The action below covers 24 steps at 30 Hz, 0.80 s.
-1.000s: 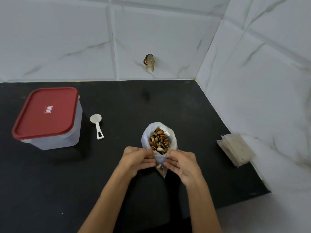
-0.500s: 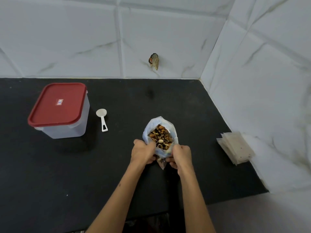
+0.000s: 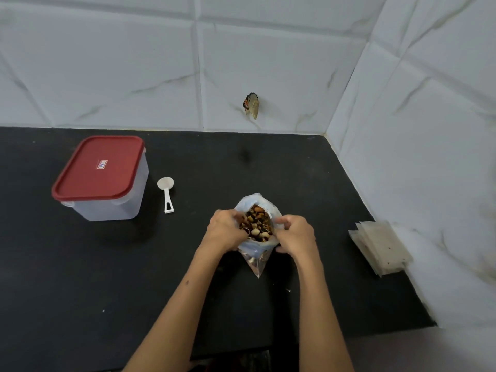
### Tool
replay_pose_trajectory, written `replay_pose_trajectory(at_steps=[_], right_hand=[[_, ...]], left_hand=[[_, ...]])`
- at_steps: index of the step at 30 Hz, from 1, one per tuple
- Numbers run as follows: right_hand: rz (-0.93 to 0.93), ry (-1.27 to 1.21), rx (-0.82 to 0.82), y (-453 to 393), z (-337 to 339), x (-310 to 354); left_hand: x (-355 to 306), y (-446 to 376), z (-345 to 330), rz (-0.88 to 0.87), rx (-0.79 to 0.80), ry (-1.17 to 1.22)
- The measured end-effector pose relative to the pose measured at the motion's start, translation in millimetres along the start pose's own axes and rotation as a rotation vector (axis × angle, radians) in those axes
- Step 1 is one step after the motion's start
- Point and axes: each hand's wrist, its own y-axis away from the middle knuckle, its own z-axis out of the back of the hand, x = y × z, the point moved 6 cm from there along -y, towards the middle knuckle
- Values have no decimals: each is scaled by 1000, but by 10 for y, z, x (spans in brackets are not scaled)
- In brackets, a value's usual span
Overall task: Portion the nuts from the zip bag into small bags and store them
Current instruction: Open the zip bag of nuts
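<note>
Both hands, the left hand (image 3: 224, 229) and the right hand (image 3: 296, 233), pinch the open bag (image 3: 257, 249) of nuts (image 3: 256, 224) on the black counter (image 3: 134, 277). Small bags (image 3: 381, 247) lie to the right. Farther back sit a scoop (image 3: 166, 193), a red-lidded box (image 3: 103, 177) and the white tiled wall (image 3: 134, 63).

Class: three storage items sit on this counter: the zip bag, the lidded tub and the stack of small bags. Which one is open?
The zip bag, held between the left hand and right hand: its mouth gapes, showing nuts. The tub wears its red lid; the small bags lie flat.
</note>
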Motion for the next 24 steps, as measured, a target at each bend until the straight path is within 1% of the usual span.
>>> replay_pose_trajectory(at_steps=[3, 8, 10, 12, 15, 17, 20, 24], right_hand=[[6, 60, -68, -43, 102, -22], [71, 142, -240, -74, 392, -32], [105, 137, -268, -107, 464, -56], [130, 124, -243, -125, 474, -89], [157, 120, -190, -176, 494, -144], [177, 143, -153, -243, 503, -134], [176, 195, -88, -364, 459, -41], [135, 320, -93, -494, 405, 67]], left_hand=[[-7, 4, -17, 19, 0, 34], [-253, 49, -247, -114, 0, 15], [-360, 37, -337, -155, 3, -21], [-407, 20, -382, -162, -13, -44], [-448, -16, -320, -183, -118, -85], [-488, -68, -277, -203, -139, -99], [-567, -203, -300, -210, -55, -154], [-604, -328, -347, -189, 19, -208]])
